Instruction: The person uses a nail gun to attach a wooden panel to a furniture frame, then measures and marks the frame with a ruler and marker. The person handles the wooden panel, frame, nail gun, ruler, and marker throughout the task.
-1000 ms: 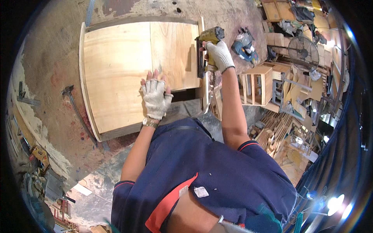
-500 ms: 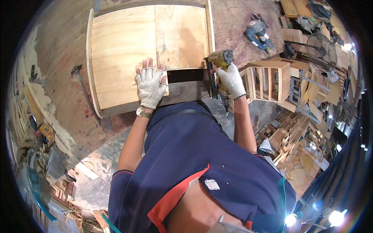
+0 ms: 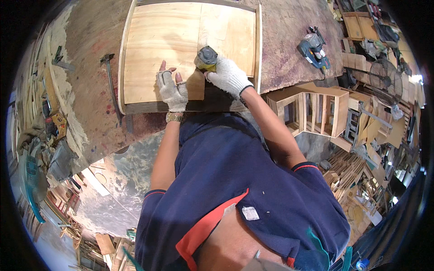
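A shallow wooden box frame with pale plywood panels [image 3: 158,49] lies on the worktable in front of me. My left hand [image 3: 172,92], in a white fingerless glove, is over the panel near its front edge, fingers apart and holding nothing. My right hand [image 3: 228,77], gloved too, is wrapped round a yellow and dark nail gun [image 3: 207,56]. The gun is over the seam between the two panels, seen from its top end, so its tip is hidden. A dark gap shows between the right panel and the front rail [image 3: 194,106].
A hammer [image 3: 111,83] lies left of the box on the worktable [image 3: 90,108]. To the right lies a blue and grey jigsaw [image 3: 313,49]. Slatted wooden frames [image 3: 318,110] stand beyond my right arm, with a fan [image 3: 384,74] behind. Wood strips [image 3: 350,167] are piled on the floor.
My right hand has brought the nail gun from beside the box's right edge leftward over the panels. My left hand stays near the front edge, its fingers now more bent.
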A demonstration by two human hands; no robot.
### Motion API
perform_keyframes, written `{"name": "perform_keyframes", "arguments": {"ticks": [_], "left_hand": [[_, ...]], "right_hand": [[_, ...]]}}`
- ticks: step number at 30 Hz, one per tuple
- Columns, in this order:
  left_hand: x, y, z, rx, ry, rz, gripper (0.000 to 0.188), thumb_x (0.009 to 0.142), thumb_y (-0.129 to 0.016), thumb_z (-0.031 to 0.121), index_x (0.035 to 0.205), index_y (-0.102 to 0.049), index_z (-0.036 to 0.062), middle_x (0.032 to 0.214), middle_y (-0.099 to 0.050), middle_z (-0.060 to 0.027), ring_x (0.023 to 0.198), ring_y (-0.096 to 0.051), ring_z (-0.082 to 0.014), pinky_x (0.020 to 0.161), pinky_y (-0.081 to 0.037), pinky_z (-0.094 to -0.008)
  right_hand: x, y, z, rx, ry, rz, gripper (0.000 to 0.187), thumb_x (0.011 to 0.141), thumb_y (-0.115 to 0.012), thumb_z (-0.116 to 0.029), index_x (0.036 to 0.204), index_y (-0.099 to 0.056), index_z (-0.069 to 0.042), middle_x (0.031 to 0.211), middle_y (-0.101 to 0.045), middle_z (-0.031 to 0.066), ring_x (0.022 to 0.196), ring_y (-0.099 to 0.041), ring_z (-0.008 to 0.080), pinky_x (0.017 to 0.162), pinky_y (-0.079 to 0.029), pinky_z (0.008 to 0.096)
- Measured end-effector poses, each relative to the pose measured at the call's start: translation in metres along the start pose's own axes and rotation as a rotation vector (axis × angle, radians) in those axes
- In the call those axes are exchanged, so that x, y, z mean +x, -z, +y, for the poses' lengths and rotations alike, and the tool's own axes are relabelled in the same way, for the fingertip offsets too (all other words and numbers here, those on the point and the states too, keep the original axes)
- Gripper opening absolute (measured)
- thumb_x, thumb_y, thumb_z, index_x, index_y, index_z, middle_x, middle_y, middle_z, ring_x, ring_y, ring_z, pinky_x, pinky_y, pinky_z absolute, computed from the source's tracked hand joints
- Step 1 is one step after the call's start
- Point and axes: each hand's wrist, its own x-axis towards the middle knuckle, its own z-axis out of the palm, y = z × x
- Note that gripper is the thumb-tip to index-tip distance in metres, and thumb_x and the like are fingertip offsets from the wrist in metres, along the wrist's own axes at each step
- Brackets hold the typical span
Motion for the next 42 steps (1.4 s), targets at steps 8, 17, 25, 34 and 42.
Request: {"name": "perform_keyframes", "arguments": {"ticks": [8, 17, 25, 34, 42], "left_hand": [[-0.003, -0.002, -0.007, 0.005, -0.006, 0.019, 0.023, 0.098, -0.057, 0.020, 0.107, -0.061, -0.0007, 0.137, -0.057, -0.0255, 0.117, -0.057, -0.0413, 0.098, -0.046, -0.0490], [-0.004, -0.005, -0.012, 0.008, 0.003, -0.035, 0.022, 0.098, -0.059, 0.023, 0.107, -0.064, 0.0033, 0.138, -0.059, -0.0207, 0.118, -0.059, -0.0379, 0.099, -0.046, -0.0469], [-0.001, -0.004, -0.007, -0.022, -0.026, 0.012, 0.022, 0.098, -0.058, 0.022, 0.106, -0.064, 0.0031, 0.137, -0.060, -0.0211, 0.115, -0.060, -0.0382, 0.097, -0.047, -0.0469], [-0.002, -0.003, -0.009, -0.030, -0.033, 0.041, 0.021, 0.098, -0.057, 0.022, 0.107, -0.065, 0.0045, 0.135, -0.062, -0.0208, 0.115, -0.062, -0.0368, 0.096, -0.048, -0.0463], [0.001, -0.004, -0.010, -0.052, -0.040, 0.046, 0.025, 0.098, -0.056, 0.025, 0.108, -0.066, 0.0041, 0.133, -0.062, -0.0210, 0.113, -0.062, -0.0379, 0.095, -0.048, -0.0461]], "right_hand": [[-0.038, 0.031, 0.052, 0.063, -0.261, 0.107, 0.041, 0.087, -0.069, -0.025, 0.123, -0.066, -0.007, 0.099, -0.074, 0.0210, 0.088, -0.072, 0.0362, 0.080, -0.057, 0.0424], [-0.078, 0.065, 0.086, 0.315, -0.485, 0.240, 0.033, 0.089, -0.066, -0.014, 0.120, -0.063, -0.002, 0.082, -0.072, 0.0107, 0.053, -0.065, 0.0157, 0.051, -0.053, 0.0339], [-0.057, 0.044, 0.082, 0.021, -0.387, 0.212, 0.045, 0.081, -0.064, -0.016, 0.125, -0.063, -0.005, 0.100, -0.074, 0.0199, 0.088, -0.073, 0.0312, 0.080, -0.057, 0.0411], [-0.044, 0.035, 0.036, 0.136, -0.360, 0.019, 0.040, 0.084, -0.064, -0.018, 0.123, -0.066, -0.007, 0.083, -0.072, 0.0133, 0.067, -0.071, 0.0214, 0.063, -0.057, 0.0366], [-0.024, 0.006, 0.005, 0.130, -0.295, -0.105, 0.041, 0.082, -0.065, -0.020, 0.120, -0.066, -0.003, 0.082, -0.072, 0.0169, 0.075, -0.072, 0.0286, 0.071, -0.057, 0.0392]]}}
